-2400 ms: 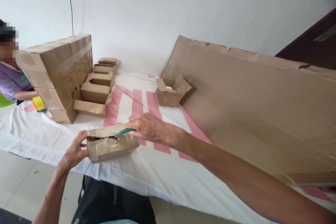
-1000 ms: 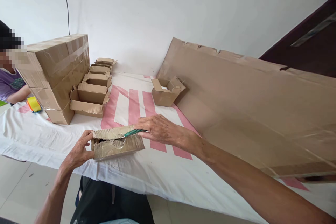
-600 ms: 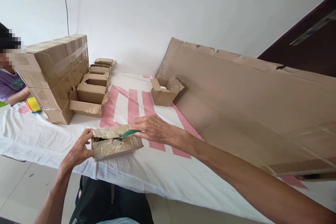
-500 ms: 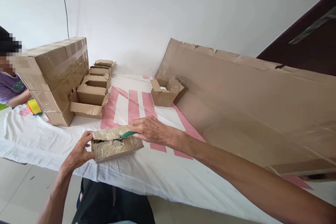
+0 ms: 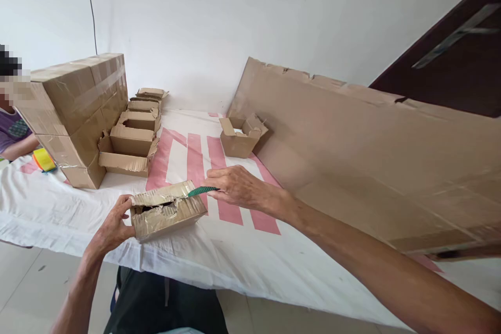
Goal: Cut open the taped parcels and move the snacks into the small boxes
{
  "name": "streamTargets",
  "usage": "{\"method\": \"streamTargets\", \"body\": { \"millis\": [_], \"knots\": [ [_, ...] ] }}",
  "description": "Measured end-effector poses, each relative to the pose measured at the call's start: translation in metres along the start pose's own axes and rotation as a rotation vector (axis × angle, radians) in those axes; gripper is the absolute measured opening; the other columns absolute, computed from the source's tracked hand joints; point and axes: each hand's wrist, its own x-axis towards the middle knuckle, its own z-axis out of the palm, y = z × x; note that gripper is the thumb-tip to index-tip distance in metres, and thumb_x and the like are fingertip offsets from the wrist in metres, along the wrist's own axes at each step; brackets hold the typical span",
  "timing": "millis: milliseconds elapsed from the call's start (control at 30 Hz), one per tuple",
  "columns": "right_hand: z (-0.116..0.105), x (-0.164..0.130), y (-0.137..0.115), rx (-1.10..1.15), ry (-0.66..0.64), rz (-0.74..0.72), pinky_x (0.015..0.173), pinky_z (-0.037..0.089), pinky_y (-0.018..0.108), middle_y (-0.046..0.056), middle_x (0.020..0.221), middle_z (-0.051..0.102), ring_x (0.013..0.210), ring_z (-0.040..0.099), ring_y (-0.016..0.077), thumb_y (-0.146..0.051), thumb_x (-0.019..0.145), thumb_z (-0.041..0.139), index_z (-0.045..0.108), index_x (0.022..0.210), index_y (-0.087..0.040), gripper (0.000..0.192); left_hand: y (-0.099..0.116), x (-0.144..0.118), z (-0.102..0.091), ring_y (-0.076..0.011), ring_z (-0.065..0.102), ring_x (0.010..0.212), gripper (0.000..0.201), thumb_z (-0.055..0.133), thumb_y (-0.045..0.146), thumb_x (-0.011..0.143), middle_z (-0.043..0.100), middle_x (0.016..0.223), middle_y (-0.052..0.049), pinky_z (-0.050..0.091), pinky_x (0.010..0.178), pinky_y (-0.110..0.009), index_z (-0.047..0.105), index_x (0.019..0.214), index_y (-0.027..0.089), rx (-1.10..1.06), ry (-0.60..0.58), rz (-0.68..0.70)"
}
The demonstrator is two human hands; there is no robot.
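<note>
Near the table's front edge lies a small cardboard box (image 5: pixel 172 215) with clear tape over its top. A ragged split runs along its middle seam, with a dark gap inside. My left hand (image 5: pixel 113 224) grips the box's left end between thumb and fingers. Pinched in my right hand (image 5: pixel 235 185) is a flat green ribbed tool (image 5: pixel 201 190), whose tip meets the top of the box near its right end. The fingers cover the tool's other end, and I cannot tell its exact kind.
Stacked taped boxes (image 5: pixel 74 115) stand at left, beside a row of open boxes (image 5: pixel 129 154). Another open box (image 5: pixel 238 143) sits near a large leaning cardboard sheet (image 5: pixel 352 156). A yellow tape roll (image 5: pixel 44 159) lies near a person (image 5: pixel 18 133) at far left.
My right hand has drawn the green tool rightward along the seam to the box's right end. The split gapes wider. My left hand keeps its grip, and the view has shifted slightly.
</note>
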Motion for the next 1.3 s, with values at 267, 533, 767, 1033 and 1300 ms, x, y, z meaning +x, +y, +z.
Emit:
{"method": "streamTargets", "body": {
  "millis": [267, 533, 767, 1033, 1300],
  "knots": [
    [-0.019, -0.019, 0.0, 0.208, 0.16, 0.033, 0.064, 0.04, 0.028, 0.002, 0.082, 0.073, 0.069, 0.06, 0.0146, -0.02, 0.1, 0.053, 0.082, 0.111, -0.023, 0.032, 0.004, 0.002, -0.001, -0.0245, 0.062, 0.115, 0.051, 0.076, 0.026, 0.075, 0.057, 0.136, -0.005, 0.053, 0.097, -0.039, 0.07, 0.126, 0.031, 0.027, -0.05, 0.012],
    [0.004, 0.015, -0.022, 0.093, 0.017, -0.054, 0.055, 0.025, 0.027, 0.001, 0.079, 0.067, 0.067, 0.053, 0.0135, -0.018, 0.101, 0.056, 0.081, 0.116, -0.026, 0.03, 0.01, 0.006, -0.001, -0.0252, 0.062, 0.119, 0.056, 0.074, 0.023, 0.075, 0.056, 0.143, -0.005, 0.052, 0.099, -0.04, 0.067, 0.13, 0.031, 0.031, -0.104, 0.015],
    [0.007, -0.006, 0.001, 0.081, -0.034, -0.016, 0.058, 0.025, 0.029, 0.002, 0.08, 0.07, 0.068, 0.056, 0.0148, -0.017, 0.1, 0.054, 0.08, 0.109, -0.026, 0.029, 0.013, 0.005, -0.003, -0.0267, 0.063, 0.12, 0.05, 0.074, 0.022, 0.075, 0.057, 0.144, -0.005, 0.052, 0.099, -0.041, 0.071, 0.124, 0.031, 0.055, -0.136, 0.029],
    [-0.011, -0.042, 0.016, 0.18, 0.065, 0.121, 0.063, 0.038, 0.028, 0.003, 0.087, 0.077, 0.073, 0.065, 0.017, -0.022, 0.098, 0.056, 0.082, 0.105, -0.025, 0.027, 0.006, 0.006, -0.001, -0.0293, 0.06, 0.128, 0.06, 0.077, 0.022, 0.075, 0.054, 0.151, -0.007, 0.053, 0.102, -0.041, 0.067, 0.134, 0.032, 0.043, -0.09, 0.075],
    [-0.009, -0.022, -0.001, 0.221, 0.13, 0.054, 0.064, 0.038, 0.029, 0.003, 0.082, 0.075, 0.071, 0.061, 0.0161, -0.023, 0.102, 0.052, 0.082, 0.108, -0.022, 0.03, 0.005, 0.005, 0.0, -0.0291, 0.058, 0.132, 0.059, 0.079, 0.023, 0.077, 0.052, 0.153, -0.007, 0.052, 0.105, -0.042, 0.067, 0.134, 0.033, 0.016, -0.105, 0.072]
  ]
}}
